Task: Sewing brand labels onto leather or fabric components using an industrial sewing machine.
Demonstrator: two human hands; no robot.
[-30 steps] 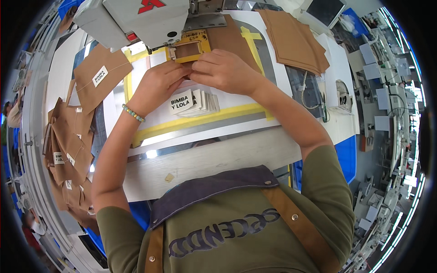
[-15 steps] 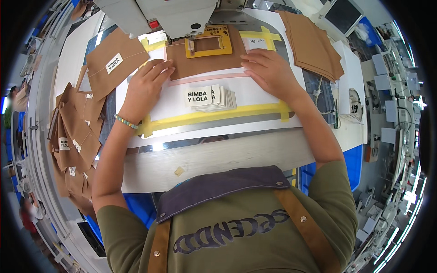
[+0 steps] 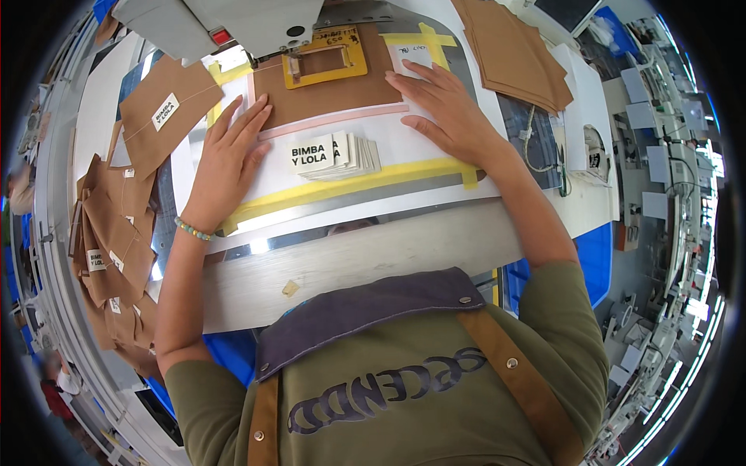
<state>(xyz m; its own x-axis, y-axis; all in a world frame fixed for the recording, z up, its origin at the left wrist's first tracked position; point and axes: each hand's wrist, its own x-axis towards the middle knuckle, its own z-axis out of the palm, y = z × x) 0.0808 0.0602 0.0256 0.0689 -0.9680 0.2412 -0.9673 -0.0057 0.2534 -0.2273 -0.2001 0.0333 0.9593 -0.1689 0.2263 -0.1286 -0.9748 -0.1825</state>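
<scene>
A brown fabric panel [image 3: 334, 97] lies on the white taped board [image 3: 272, 190] beneath the sewing machine head [image 3: 225, 25]. On the panel sits a yellow rectangular frame [image 3: 326, 78] with a window in it. My left hand [image 3: 227, 159] rests flat, fingertips at the panel's left near corner, fingers outstretched. My right hand [image 3: 451, 109] lies at its right edge with fingers spread, the tips by a small white paper [image 3: 412, 56]. Between my hands, a fanned stack of white labels with black print [image 3: 334, 158] stands on the board.
Labelled brown pieces [image 3: 124, 217] hang in a heap at the left, with another labelled piece [image 3: 171, 113] above them. More brown panels [image 3: 513, 58] are stacked at the far right. A white box [image 3: 579, 116] stands beyond the right arm. Yellow tape [image 3: 342, 186] crosses the board's near side.
My fingers have straightened and flattened, the right ones spreading wider. The whole view has shifted, so the table sits a little further left and up. Panel, frame and labels keep their places.
</scene>
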